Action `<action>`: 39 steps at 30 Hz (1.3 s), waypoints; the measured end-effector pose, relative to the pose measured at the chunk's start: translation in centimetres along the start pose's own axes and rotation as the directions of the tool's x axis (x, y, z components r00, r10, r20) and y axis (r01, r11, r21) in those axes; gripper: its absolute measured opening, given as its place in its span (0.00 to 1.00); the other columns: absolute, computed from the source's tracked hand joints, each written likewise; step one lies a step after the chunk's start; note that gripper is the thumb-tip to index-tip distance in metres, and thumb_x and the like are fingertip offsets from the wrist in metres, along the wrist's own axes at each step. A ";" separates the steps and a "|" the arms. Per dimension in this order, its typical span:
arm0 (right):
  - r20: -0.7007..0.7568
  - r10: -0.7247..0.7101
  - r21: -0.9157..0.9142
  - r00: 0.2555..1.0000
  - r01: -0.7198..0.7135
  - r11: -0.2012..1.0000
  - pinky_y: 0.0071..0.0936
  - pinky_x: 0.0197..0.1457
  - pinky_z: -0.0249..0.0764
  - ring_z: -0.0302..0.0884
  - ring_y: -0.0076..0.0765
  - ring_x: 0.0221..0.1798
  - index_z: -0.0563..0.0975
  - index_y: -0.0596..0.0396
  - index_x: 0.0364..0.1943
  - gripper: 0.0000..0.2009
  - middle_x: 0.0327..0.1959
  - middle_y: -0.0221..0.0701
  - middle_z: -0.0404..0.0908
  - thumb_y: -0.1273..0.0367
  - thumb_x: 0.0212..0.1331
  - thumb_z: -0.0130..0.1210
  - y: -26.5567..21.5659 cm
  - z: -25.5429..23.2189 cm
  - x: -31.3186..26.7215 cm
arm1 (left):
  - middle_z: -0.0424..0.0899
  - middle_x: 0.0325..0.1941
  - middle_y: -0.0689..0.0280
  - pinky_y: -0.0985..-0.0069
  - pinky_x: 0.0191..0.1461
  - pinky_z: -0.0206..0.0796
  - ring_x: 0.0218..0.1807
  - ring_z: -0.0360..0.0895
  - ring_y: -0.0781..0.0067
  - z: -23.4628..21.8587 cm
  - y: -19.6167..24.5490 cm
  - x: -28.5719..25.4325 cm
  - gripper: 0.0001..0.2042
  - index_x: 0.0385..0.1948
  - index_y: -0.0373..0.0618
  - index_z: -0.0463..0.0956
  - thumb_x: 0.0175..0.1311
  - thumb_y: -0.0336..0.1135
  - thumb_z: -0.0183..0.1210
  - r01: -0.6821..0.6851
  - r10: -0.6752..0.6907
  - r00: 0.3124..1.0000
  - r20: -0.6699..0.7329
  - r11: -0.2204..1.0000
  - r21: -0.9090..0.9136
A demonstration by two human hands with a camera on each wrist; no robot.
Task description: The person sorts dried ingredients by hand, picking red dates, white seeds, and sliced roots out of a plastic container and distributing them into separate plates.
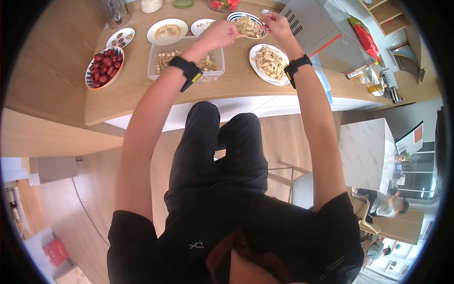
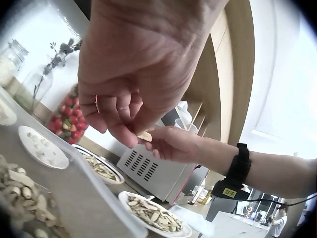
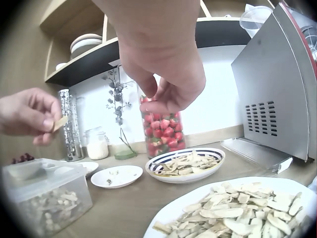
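My left hand [image 1: 218, 34] pinches a thin pale dried slice [image 3: 60, 123] between thumb and fingertips, above the clear plastic box [image 1: 220, 67], which holds more dried pieces. To its right, my right hand [image 1: 278, 26] is raised near the blue-rimmed bowl [image 3: 218, 161] of dried slices. Its fingers are bent with the tips close together; I cannot tell whether something small is between them. In the left wrist view the two hands overlap around the slice. A white plate [image 1: 255, 48] heaped with pale dried slices lies nearer the counter's front edge, below the right hand.
On the left stand a bowl of red dates [image 1: 105, 67] and a small plate with round slices [image 1: 120, 38]. Behind the box are a plate of yellowish bits [image 1: 168, 31] and a small white dish [image 3: 116, 177]. A jar of red fruit [image 3: 163, 134] and a microwave [image 3: 277, 84] stand behind.
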State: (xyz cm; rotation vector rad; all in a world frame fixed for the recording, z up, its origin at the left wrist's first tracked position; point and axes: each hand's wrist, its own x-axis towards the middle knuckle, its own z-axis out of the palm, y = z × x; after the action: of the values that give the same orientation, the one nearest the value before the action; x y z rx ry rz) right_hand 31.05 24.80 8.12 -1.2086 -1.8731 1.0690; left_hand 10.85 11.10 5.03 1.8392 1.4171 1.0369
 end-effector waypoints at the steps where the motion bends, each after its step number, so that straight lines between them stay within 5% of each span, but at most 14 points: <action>1: 0.003 -0.010 -0.033 1.000 0.010 0.999 0.15 0.33 0.74 0.81 0.19 0.34 0.79 0.58 0.46 0.10 0.39 0.26 0.84 0.69 0.64 0.55 -0.1 -0.3 -0.3 | 0.83 0.29 0.65 0.79 0.33 0.73 0.29 0.80 0.78 1.2 0.5 1.3 0.03 0.33 0.39 0.78 0.60 0.27 0.57 -0.016 0.016 1.000 0.013 0.999 0.046; 5: -0.060 -0.058 -0.146 0.996 0.049 0.988 0.18 0.33 0.78 0.83 0.21 0.29 0.80 0.59 0.45 0.11 0.34 0.30 0.86 0.71 0.61 0.57 0.6 -1.9 -1.0 | 0.85 0.31 0.60 0.74 0.36 0.75 0.34 0.83 0.71 8.1 1.3 5.7 0.05 0.32 0.40 0.79 0.60 0.32 0.59 -0.026 0.022 0.997 0.074 0.998 0.053; 7: -0.082 -0.056 -0.172 0.995 0.041 0.984 0.18 0.33 0.78 0.83 0.20 0.29 0.81 0.59 0.45 0.10 0.35 0.30 0.86 0.71 0.61 0.57 1.2 -2.9 -1.6 | 0.85 0.36 0.55 0.68 0.42 0.75 0.40 0.84 0.61 10.9 2.3 5.2 0.10 0.34 0.39 0.79 0.58 0.38 0.61 0.047 -0.052 0.998 0.016 0.975 0.219; 11: -0.078 -0.085 -0.180 0.993 0.070 0.981 0.19 0.34 0.79 0.82 0.20 0.30 0.81 0.60 0.44 0.11 0.35 0.30 0.86 0.70 0.61 0.57 1.6 -4.2 -3.0 | 0.84 0.42 0.52 0.66 0.46 0.73 0.41 0.83 0.58 12.8 0.7 3.7 0.14 0.40 0.39 0.78 0.59 0.39 0.61 -0.038 0.040 0.999 0.002 0.921 0.388; 14: 0.011 -0.120 -0.162 0.993 0.121 0.979 0.20 0.35 0.79 0.83 0.20 0.32 0.80 0.61 0.44 0.11 0.34 0.30 0.86 0.70 0.61 0.57 1.6 -3.0 -3.8 | 0.85 0.39 0.56 0.68 0.45 0.73 0.40 0.82 0.62 8.0 -0.7 1.5 0.12 0.40 0.39 0.78 0.61 0.37 0.60 -0.182 0.164 0.979 0.121 0.970 0.159; 18: 0.159 -0.210 -0.060 0.965 0.222 0.973 0.20 0.38 0.79 0.83 0.21 0.34 0.80 0.60 0.44 0.11 0.34 0.30 0.85 0.69 0.62 0.57 -0.3 2.4 -6.0 | 0.84 0.35 0.63 0.73 0.42 0.73 0.37 0.81 0.72 -2.8 -3.7 -4.2 0.10 0.40 0.40 0.78 0.62 0.34 0.61 -0.167 0.173 0.985 0.004 0.946 0.279; 21: 0.394 -0.348 -0.052 0.851 0.399 0.916 0.25 0.37 0.78 0.83 0.27 0.34 0.78 0.57 0.48 0.11 0.37 0.31 0.85 0.71 0.63 0.56 -1.7 7.8 -6.5 | 0.84 0.34 0.64 0.74 0.41 0.72 0.35 0.80 0.74 -6.6 -8.0 -7.3 0.10 0.41 0.40 0.78 0.60 0.32 0.62 -0.025 -0.014 0.986 0.165 0.971 0.236; 23: 0.530 -0.496 -0.315 0.688 0.702 0.638 0.35 0.43 0.79 0.84 0.39 0.39 0.80 0.55 0.46 0.12 0.37 0.37 0.85 0.71 0.58 0.58 -1.8 11.4 -6.0 | 0.84 0.33 0.64 0.74 0.39 0.71 0.34 0.79 0.74 -6.1 -8.4 -8.6 0.10 0.40 0.40 0.79 0.59 0.31 0.63 0.024 -0.083 0.979 0.189 0.956 0.293; 24: 0.531 -0.500 -0.308 0.685 0.705 0.639 0.35 0.43 0.79 0.84 0.39 0.39 0.80 0.55 0.46 0.12 0.37 0.37 0.85 0.71 0.58 0.58 -1.8 13.3 -5.5 | 0.84 0.33 0.65 0.74 0.37 0.71 0.33 0.78 0.74 -5.8 -8.5 -9.0 0.09 0.40 0.40 0.79 0.58 0.30 0.63 0.066 -0.144 0.967 0.209 0.939 0.339; 26: 0.644 -0.328 -0.547 0.691 0.716 0.434 0.41 0.47 0.78 0.83 0.46 0.43 0.81 0.55 0.43 0.12 0.37 0.42 0.84 0.71 0.54 0.58 -0.6 16.4 -4.7 | 0.83 0.31 0.65 0.74 0.35 0.70 0.31 0.78 0.74 -4.9 -8.8 -9.2 0.09 0.39 0.40 0.79 0.58 0.30 0.63 0.050 -0.120 0.978 0.168 0.927 0.372; 28: 0.653 -0.404 -0.510 0.641 0.766 0.391 0.42 0.44 0.79 0.83 0.50 0.41 0.82 0.54 0.36 0.08 0.35 0.44 0.84 0.72 0.52 0.57 0.0 17.3 -5.1 | 0.83 0.30 0.65 0.74 0.33 0.69 0.30 0.78 0.74 -4.5 -9.4 -9.3 0.09 0.39 0.41 0.79 0.57 0.29 0.63 0.028 -0.089 0.987 0.132 0.915 0.403; 30: 0.623 -0.279 -0.655 0.731 0.682 0.326 0.42 0.43 0.79 0.83 0.50 0.41 0.83 0.54 0.34 0.07 0.34 0.44 0.84 0.72 0.51 0.57 -0.5 17.8 -6.2 | 0.82 0.27 0.65 0.75 0.31 0.68 0.28 0.77 0.75 -4.4 -10.3 -9.1 0.08 0.38 0.41 0.80 0.57 0.28 0.63 0.030 -0.086 0.984 0.158 0.945 0.326; 37: 0.600 -0.238 -0.659 0.764 0.641 0.394 0.43 0.42 0.77 0.82 0.48 0.40 0.82 0.48 0.37 0.08 0.34 0.40 0.84 0.64 0.57 0.57 -0.2 17.7 -6.1 | 0.82 0.26 0.65 0.76 0.33 0.69 0.28 0.78 0.76 -4.2 -10.9 -8.8 0.07 0.38 0.41 0.79 0.59 0.28 0.62 0.046 -0.097 0.979 0.178 0.961 0.274; 39: 0.487 -0.364 -0.547 0.794 0.602 0.582 0.40 0.44 0.78 0.83 0.47 0.40 0.81 0.50 0.38 0.08 0.34 0.40 0.84 0.69 0.54 0.56 -0.6 17.6 -6.4 | 0.82 0.29 0.65 0.76 0.34 0.70 0.30 0.78 0.75 -4.4 -11.0 -8.8 0.07 0.38 0.40 0.79 0.59 0.28 0.62 0.078 -0.103 0.987 0.125 0.979 0.190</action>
State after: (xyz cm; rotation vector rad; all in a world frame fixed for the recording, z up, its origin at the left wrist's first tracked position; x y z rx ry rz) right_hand 18.25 13.80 0.10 -0.7590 -2.8010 0.2374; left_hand 0.37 5.39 -3.74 1.9153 1.5432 0.7427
